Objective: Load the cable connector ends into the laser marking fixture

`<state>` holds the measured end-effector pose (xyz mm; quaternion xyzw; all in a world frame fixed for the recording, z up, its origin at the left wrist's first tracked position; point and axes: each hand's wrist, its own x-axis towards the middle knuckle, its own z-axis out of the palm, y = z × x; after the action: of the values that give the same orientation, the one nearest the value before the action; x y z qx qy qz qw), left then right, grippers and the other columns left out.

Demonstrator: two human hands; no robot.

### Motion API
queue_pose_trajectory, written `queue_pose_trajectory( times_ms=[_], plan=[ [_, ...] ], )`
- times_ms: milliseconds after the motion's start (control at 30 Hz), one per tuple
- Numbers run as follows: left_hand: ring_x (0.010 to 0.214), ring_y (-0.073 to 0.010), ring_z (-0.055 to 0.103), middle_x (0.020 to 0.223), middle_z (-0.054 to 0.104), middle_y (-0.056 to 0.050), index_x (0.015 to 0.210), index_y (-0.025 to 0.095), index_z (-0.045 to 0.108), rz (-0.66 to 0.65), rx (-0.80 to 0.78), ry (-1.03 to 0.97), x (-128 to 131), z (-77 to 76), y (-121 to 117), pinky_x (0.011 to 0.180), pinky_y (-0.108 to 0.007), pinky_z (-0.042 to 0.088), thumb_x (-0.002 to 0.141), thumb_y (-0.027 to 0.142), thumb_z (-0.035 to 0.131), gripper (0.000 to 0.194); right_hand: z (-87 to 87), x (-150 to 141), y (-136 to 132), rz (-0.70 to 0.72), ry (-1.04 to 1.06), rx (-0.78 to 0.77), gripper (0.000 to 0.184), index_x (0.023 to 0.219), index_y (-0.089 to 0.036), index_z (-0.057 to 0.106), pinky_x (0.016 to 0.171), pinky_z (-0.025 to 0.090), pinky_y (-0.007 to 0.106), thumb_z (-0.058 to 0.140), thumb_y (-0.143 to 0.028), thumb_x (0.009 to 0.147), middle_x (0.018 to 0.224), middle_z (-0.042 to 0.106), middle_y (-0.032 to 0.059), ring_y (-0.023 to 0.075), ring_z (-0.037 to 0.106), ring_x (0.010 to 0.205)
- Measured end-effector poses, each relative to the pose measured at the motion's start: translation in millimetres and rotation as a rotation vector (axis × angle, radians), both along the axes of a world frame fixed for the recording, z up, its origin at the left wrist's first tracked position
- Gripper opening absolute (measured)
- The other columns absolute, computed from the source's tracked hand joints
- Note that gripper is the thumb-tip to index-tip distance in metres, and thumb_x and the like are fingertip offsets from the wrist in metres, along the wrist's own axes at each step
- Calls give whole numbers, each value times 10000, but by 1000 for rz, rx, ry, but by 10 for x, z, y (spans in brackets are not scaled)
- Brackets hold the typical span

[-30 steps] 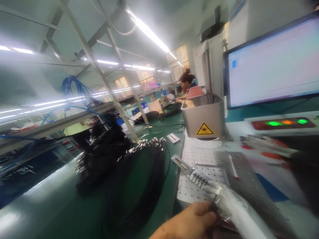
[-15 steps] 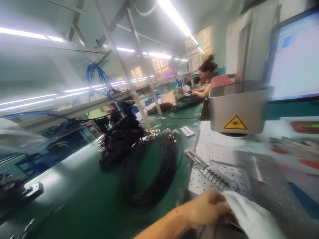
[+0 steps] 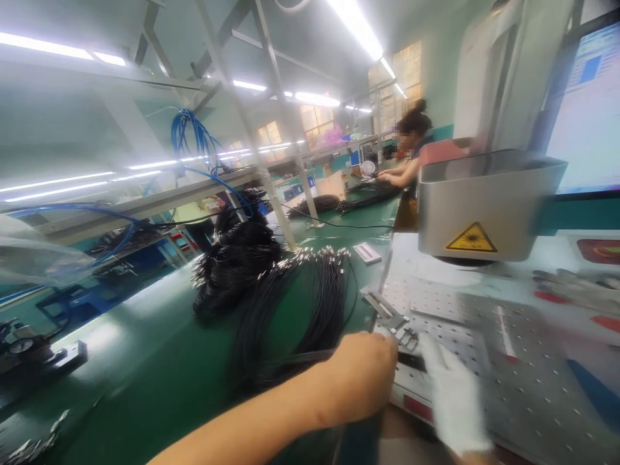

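Observation:
My left hand (image 3: 363, 374) is bare and closed in a fist at the near edge of the perforated metal plate (image 3: 527, 361). Its fingertips are hidden, so what they grip cannot be made out. Just right of it, my right hand (image 3: 455, 394) wears a white glove and reaches to a slotted metal fixture (image 3: 408, 337); its fingers are blurred by motion. The fixture lies partly covered between both hands. Left of them, a looped bundle of black cables (image 3: 327, 310) with shiny metal ends rests on the green table (image 3: 159, 374), partly behind my left forearm.
A grey machine head (image 3: 489, 223) with a yellow warning triangle hangs over the plate. Behind the loop sits a larger black cable heap (image 3: 237, 265). A monitor (image 3: 591, 116) stands at right. Farther back, a person (image 3: 411, 142) works at the table. A pressure gauge (image 3: 22, 345) is at left.
My left hand has moved away from the white glove, leftward and up to the fixture. My gloved right hand has moved up and left to the fixture, now covering part of it.

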<state>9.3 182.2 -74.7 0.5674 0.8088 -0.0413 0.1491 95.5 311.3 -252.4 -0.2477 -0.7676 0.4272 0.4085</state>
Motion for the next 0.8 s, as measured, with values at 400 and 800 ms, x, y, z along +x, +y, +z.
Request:
queue_pose_trajectory(
  times_ms=[400,800],
  plan=[
    [676,-105,410,653,433,64,731,173,522,734,518,-791,26,-1000,334,637,-238,299,777,140,608,103,-245,466,838,-160,-212,924,323,1000,-158,656,571,562,372,515,-404,845,919,718,96,260,693,733],
    [662,-123,434,623,466,43,641,184,512,845,442,-588,86,-1054,441,620,-266,263,740,229,630,160,-203,517,388,-191,-276,867,227,981,-200,664,755,540,380,469,-295,915,991,697,113,287,662,881]
  ],
)
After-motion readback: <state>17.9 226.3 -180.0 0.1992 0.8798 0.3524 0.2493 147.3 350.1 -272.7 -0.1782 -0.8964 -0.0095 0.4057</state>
